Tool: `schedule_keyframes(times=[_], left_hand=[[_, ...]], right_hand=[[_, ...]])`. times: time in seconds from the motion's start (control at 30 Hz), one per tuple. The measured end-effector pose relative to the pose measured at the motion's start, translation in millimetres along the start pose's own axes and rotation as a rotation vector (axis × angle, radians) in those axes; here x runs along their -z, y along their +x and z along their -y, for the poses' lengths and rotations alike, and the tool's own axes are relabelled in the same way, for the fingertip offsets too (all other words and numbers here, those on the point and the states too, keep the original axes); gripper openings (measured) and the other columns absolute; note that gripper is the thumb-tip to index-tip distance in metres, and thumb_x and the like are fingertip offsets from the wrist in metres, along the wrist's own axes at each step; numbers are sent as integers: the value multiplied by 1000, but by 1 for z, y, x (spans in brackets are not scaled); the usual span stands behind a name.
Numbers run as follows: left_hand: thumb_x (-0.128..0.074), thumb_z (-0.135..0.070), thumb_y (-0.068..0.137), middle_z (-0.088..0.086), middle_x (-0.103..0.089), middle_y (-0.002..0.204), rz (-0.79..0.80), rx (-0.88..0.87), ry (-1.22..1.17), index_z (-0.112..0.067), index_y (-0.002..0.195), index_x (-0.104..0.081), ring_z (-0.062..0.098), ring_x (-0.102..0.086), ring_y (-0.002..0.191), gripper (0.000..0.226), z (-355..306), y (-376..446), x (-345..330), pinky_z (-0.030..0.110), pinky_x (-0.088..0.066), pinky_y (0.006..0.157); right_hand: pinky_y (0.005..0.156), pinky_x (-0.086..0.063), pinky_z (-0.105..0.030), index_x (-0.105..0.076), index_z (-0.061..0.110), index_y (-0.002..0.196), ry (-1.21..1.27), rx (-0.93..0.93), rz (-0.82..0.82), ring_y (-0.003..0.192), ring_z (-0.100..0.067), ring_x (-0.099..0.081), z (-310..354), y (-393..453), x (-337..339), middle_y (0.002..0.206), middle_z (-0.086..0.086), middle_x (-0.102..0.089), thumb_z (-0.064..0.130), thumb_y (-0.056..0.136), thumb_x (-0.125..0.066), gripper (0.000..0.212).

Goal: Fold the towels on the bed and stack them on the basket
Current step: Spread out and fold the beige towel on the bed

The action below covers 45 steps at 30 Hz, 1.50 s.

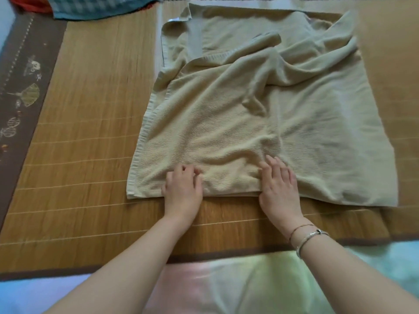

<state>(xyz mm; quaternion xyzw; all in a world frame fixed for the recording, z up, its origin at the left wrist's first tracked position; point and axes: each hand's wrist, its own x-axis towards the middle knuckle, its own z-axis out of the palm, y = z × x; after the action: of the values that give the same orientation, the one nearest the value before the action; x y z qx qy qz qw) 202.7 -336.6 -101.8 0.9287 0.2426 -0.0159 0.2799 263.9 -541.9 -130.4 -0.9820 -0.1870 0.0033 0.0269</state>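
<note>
Beige terry, the towel (260, 114) lies doubled over on the bamboo mat (90, 143) of the bed, centre and right of frame, its upper part rumpled. Left hand (182, 189) rests on the near edge with fingers loosely curled; right hand (280, 184) presses flat, fingers straight. Folding looks barely begun: smoothing, further folds and stacking remain. No basket shows; a blue checked cloth (99, 6) sits upper left.
</note>
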Motion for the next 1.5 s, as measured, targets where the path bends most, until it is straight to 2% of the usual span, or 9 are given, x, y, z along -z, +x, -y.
schedule_keyframes(times=[0.23, 0.4, 0.53, 0.63, 0.8, 0.93, 1.13, 1.33, 1.5], left_hand=[[-50, -36, 93, 5, -15, 146, 35, 261, 199, -23, 136, -27, 35, -15, 134, 51, -48, -11, -45, 60, -19, 110], [-40, -36, 98, -7, 7, 160, 104, -89, 218, -35, 150, -17, 27, 12, 147, 57, -102, -25, -85, 58, 5, 115], [-32, -50, 97, -12, 22, 157, 239, -108, 209, -39, 151, -1, 27, 21, 145, 63, -154, -30, -124, 61, 5, 112], [-37, -61, 91, -11, 28, 155, 202, 34, 180, -37, 150, 11, 31, 23, 144, 80, -167, -25, -142, 64, 4, 111], [-39, -76, 79, -3, 31, 155, 139, 100, 148, -36, 147, 22, 31, 23, 144, 99, -160, -23, -147, 56, 5, 115], [-30, -84, 72, 4, 25, 157, 108, 125, 118, -34, 148, 17, 30, 20, 145, 103, -162, -28, -150, 55, 5, 115], [-22, -83, 75, 7, 23, 158, 92, 167, 81, -32, 150, 14, 31, 20, 145, 97, -168, -25, -153, 54, 7, 116], [-20, -88, 70, 1, 29, 156, 156, 171, 178, -34, 148, 19, 29, 26, 143, 103, -167, -28, -154, 55, 8, 115], [-22, -86, 70, -12, 37, 151, 183, 77, 237, -43, 143, 27, 27, 28, 142, 98, -161, -36, -147, 70, 2, 108]], right_hand=[[112, -24, -51, -47, 8, 130, -95, -238, 92, 135, -33, -35, -112, -19, 16, 143, -14, -41, 1, 67, -66, 67], [109, -30, -51, -52, 10, 122, -67, -130, 8, 134, -31, -40, -154, -31, 19, 137, -11, -47, -7, 57, -67, 69], [104, -37, -53, -48, 11, 121, -5, -103, -100, 132, -29, -39, -191, -43, 23, 138, -9, -46, -5, 55, -61, 69], [95, -43, -45, -46, 12, 125, 114, -265, -190, 119, -29, -48, -230, -50, 28, 131, -7, -51, -5, 64, -57, 64], [78, -46, -38, -46, 12, 115, 695, -923, 2, 99, -32, -57, -278, -47, 33, 102, -7, -60, 15, 84, -54, 32], [60, -42, -28, -61, 9, 93, 1033, -733, 102, 74, -21, -56, -271, -38, 41, 80, -3, -63, 6, 82, -56, 13], [49, -27, -31, -37, 15, 70, 691, -797, -329, 55, -19, -34, -300, -52, 56, 62, 2, -40, -6, 69, -41, 21], [59, -34, -32, -37, 14, 99, 545, -817, 2, 73, -30, -52, -298, -69, 37, 85, -6, -57, 5, 85, -48, 21], [64, -43, -38, -42, 9, 116, 101, -567, 1, 92, -33, -53, -300, -73, 31, 107, -13, -51, -1, 78, -54, 41]])
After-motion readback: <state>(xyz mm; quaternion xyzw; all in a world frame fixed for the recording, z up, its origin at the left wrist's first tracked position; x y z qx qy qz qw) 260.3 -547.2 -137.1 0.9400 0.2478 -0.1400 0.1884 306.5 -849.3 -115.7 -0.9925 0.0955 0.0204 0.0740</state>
